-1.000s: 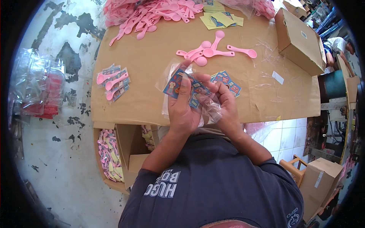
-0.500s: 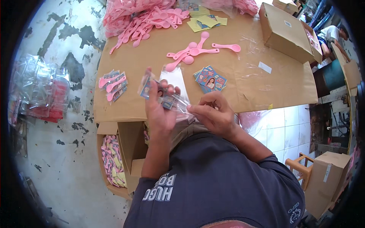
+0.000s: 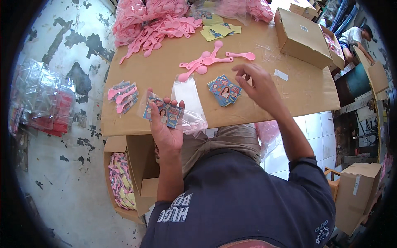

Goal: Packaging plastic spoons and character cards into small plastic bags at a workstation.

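My left hand (image 3: 166, 139) is closed on a clear plastic bag with a blue printed card (image 3: 162, 112) inside it, held at the table's near edge. The bag's loose end trails to the right. My right hand (image 3: 261, 86) is raised over the table, fingers bent but apart, with nothing visible in it. Just left of it lies a stack of blue cards (image 3: 225, 91). Between my hands is a pile of flat clear bags (image 3: 188, 97). Several loose pink spoons (image 3: 211, 60) lie beyond the bags. Bagged spoons with cards (image 3: 124, 96) rest at the left.
A heap of pink spoons (image 3: 165, 33) and yellow cards (image 3: 221, 29) sit at the far side. A cardboard box (image 3: 302, 39) stands far right. Below the table's left edge, an open carton (image 3: 122, 182) holds packed pieces. A person (image 3: 355, 39) works at the far right.
My right hand has left the bag and moved right and away, past the card stack. My left hand has lowered slightly, turning the bagged card's printed side up.
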### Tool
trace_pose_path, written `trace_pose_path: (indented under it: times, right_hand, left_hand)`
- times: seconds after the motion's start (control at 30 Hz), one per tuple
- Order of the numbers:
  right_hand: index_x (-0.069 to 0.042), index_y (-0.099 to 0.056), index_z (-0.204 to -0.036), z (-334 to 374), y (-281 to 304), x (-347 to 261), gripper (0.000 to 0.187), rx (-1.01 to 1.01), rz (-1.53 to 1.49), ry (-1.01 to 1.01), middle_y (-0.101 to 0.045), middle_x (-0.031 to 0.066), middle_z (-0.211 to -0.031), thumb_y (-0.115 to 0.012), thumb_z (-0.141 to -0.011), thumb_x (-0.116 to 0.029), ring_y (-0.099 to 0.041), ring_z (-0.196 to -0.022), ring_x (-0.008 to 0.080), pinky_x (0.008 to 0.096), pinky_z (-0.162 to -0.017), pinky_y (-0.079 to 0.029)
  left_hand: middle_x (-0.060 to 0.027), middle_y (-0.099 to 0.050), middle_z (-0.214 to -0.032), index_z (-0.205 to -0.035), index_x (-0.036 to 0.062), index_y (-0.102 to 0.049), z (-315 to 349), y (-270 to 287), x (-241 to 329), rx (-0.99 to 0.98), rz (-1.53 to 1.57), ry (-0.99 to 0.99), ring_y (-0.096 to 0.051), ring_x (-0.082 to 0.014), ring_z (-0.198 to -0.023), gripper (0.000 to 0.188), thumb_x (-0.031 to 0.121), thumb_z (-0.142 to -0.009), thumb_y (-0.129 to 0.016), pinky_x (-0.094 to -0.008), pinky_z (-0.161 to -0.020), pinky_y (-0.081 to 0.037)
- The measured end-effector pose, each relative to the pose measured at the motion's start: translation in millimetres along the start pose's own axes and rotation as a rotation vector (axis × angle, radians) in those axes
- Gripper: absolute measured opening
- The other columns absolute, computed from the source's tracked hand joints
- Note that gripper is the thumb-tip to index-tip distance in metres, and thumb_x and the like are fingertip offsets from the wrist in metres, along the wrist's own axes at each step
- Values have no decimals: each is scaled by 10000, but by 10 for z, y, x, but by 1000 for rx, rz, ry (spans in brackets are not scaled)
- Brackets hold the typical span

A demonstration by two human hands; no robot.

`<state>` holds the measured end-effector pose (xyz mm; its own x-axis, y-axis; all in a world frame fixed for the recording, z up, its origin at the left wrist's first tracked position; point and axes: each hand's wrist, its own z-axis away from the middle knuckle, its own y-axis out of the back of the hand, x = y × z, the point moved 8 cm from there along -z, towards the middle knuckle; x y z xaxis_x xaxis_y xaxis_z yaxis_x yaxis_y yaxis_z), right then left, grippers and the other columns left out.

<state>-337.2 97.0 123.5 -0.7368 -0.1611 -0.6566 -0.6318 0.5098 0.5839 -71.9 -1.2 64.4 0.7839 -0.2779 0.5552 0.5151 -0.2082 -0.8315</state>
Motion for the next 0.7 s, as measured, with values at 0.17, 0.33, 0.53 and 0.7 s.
trace_pose_path:
  times: [0.17,0.33,0.53,0.7]
  right_hand:
    - [-70,-647,-1223,-281,-15,296,309,-36,169,39,-699,114,-972,-674,-916,-102,-643,-905,262,408,-815,-514]
    - [-87,-643,-1246,-558,-175,681,333,-102,422,37,-711,127,-1086,-667,-913,-90,-623,-1031,313,428,-887,-512]
    - [-116,-657,-1262,-898,-439,978,332,-194,626,104,-710,121,-1194,-658,-933,-158,-625,-1050,322,424,-893,-517]
    - [-141,-679,-1226,-1066,-612,1112,273,-327,706,92,-723,124,-1075,-603,-972,-206,-644,-1035,315,422,-851,-524]
  left_hand:
    - [-51,-633,-1055,-1515,187,-421,55,97,-12,21,-34,8,-641,-177,-975,523,331,-1042,-593,-453,-1012,-516]
    - [-52,-639,-1053,-1527,177,-393,74,220,2,24,-53,16,-645,-178,-964,548,357,-1045,-583,-456,-990,-531]
    - [-73,-640,-1037,-1518,130,-378,42,376,133,68,-63,-23,-655,-200,-945,569,361,-1042,-588,-500,-960,-550]
    - [-76,-635,-1046,-1501,107,-386,-33,507,215,78,-65,-56,-657,-203,-946,557,363,-1046,-580,-499,-952,-556]
